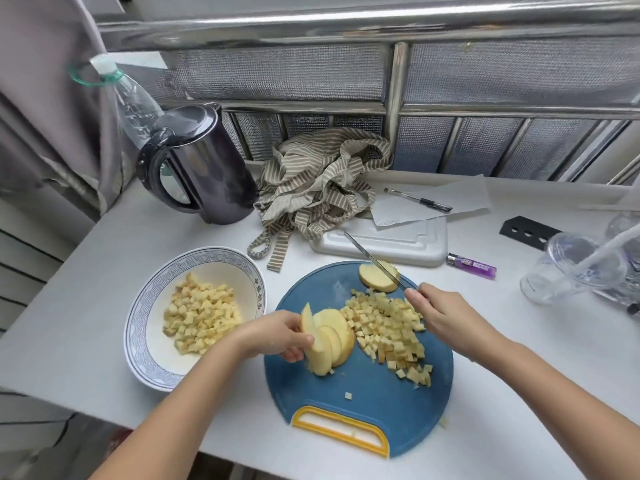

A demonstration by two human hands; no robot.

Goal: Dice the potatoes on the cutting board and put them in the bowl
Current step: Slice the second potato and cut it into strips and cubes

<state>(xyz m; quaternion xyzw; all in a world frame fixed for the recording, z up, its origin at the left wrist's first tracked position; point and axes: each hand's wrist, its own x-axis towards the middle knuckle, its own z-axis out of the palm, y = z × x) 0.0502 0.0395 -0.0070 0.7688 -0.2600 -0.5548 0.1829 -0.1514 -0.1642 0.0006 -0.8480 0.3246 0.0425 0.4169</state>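
- Cutting board [363, 403]: round, blue, with a yellow handle at its near edge; it lies on a white table [104, 271].
- Left hand [277, 336]: fingers curled round a fan of potato slices [329, 341] on the board's left part, one slice tipped up.
- Loose dice [388, 327]: a pile on the board, just right of the slices.
- Right hand [446, 320]: clenched on the handle of a knife [372, 259], whose blade lies over a potato end piece [377, 277] at the board's far edge.
- Bowl [142, 299]: white with a blue wave border, just left of the board, holding diced potato [201, 317]; blue characters inside the rim cannot be read.
- Lighter [472, 266]: purple, label too small to read.
- Striped cloth [318, 188] and dark kettle [204, 168]: at the table's far side.
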